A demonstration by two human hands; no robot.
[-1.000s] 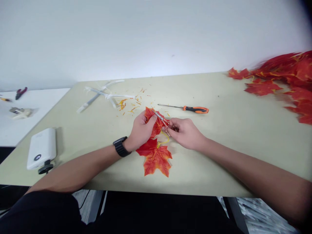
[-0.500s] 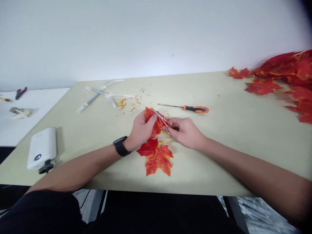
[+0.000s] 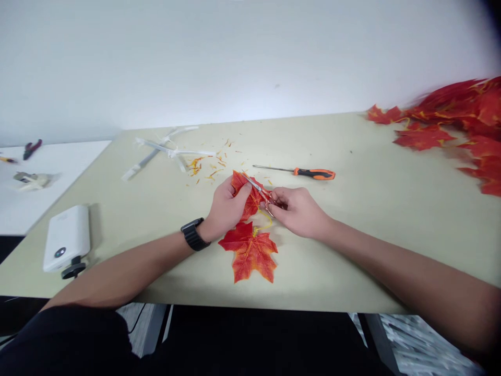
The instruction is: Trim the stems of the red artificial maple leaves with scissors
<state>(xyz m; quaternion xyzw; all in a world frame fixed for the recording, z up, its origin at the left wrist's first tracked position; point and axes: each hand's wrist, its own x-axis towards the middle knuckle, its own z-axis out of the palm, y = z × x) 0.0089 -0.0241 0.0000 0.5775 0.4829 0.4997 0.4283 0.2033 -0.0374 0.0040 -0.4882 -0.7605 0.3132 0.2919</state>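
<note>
Pinched between the thumb and fingers of my left hand [image 3: 227, 209] is a red maple leaf [image 3: 250, 204]. My right hand [image 3: 299, 211] has its fingers in the handles of small scissors [image 3: 256, 185], whose blades lie over the leaf near my left thumb. A thin yellow stem joins this leaf to a second red-orange leaf [image 3: 254, 256], which lies flat on the table just below my hands. Yellow and orange scraps [image 3: 195, 166] are scattered beyond my left hand.
An orange-black screwdriver [image 3: 315, 173] lies beyond my right hand. Clear plastic strips [image 3: 156, 149] are at the back left, a white device [image 3: 67, 237] at the left. Red leaves [image 3: 469, 115] are heaped at the right. Pliers [image 3: 32, 149] rest on a white table.
The scissor blades look slightly closer together over the held leaf. Both hands keep their grip, and the view has shifted very slightly.
</note>
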